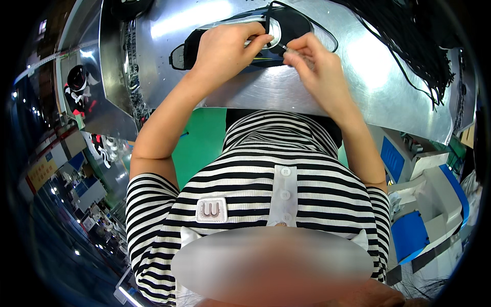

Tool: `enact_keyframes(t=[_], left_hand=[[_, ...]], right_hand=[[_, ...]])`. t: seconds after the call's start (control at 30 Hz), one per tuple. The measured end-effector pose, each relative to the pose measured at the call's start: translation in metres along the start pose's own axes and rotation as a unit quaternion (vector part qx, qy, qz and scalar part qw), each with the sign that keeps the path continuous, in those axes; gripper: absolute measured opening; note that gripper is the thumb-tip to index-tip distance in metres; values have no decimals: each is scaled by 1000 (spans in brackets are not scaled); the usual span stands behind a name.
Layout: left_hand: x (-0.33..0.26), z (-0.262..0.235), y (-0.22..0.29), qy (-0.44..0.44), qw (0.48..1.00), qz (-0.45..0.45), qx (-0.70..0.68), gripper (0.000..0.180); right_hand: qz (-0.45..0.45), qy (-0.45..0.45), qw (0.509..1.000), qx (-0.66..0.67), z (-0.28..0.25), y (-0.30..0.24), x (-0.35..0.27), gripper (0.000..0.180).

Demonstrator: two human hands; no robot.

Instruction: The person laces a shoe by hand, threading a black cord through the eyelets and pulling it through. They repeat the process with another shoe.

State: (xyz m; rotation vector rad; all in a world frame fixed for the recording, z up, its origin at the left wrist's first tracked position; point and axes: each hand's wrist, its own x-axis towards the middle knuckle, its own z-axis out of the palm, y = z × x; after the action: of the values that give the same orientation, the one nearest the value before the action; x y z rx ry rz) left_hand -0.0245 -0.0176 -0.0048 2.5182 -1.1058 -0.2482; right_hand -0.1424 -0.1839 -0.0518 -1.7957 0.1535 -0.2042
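Observation:
A black shoe point(192, 47) with a pale silver-white lining and a small yellow mark lies sideways on the metal table, its heel loop toward the left. My left hand point(227, 47) rests over the shoe, thumb and fingers closed on the edge of its opening beside a black shoelace point(307, 20). That shoelace rises from the opening and bends round to the right in a wide loop. With pinched fingertips, my right hand point(318, 65) holds a thin end of the lace close to the shoe's opening. My left hand hides the middle of the shoe.
The shiny metal table point(378, 66) reaches to my waist. A thick bundle of black laces point(409, 46) hangs across its right side. More shoes point(77, 84) sit on a metal surface to the left. A grey and blue machine point(427, 204) stands at lower right.

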Motion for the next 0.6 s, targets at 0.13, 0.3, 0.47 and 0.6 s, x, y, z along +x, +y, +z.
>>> enact_keyframes(t=[0.13, 0.3, 0.47, 0.6], left_hand=[[0, 2, -3, 9, 1000, 12, -17, 22], [1, 2, -3, 10, 1000, 17, -18, 21], [1, 0, -6, -78, 991, -36, -100, 18], [-9, 11, -16, -59, 983, 30, -172, 25]], right_hand=[[-32, 3, 998, -47, 0, -6, -3, 15], [-56, -15, 993, -104, -2, -3, 3, 17], [-62, -33, 984, -165, -4, -4, 5, 16], [-39, -40, 971, -234, 4, -11, 5, 16]])
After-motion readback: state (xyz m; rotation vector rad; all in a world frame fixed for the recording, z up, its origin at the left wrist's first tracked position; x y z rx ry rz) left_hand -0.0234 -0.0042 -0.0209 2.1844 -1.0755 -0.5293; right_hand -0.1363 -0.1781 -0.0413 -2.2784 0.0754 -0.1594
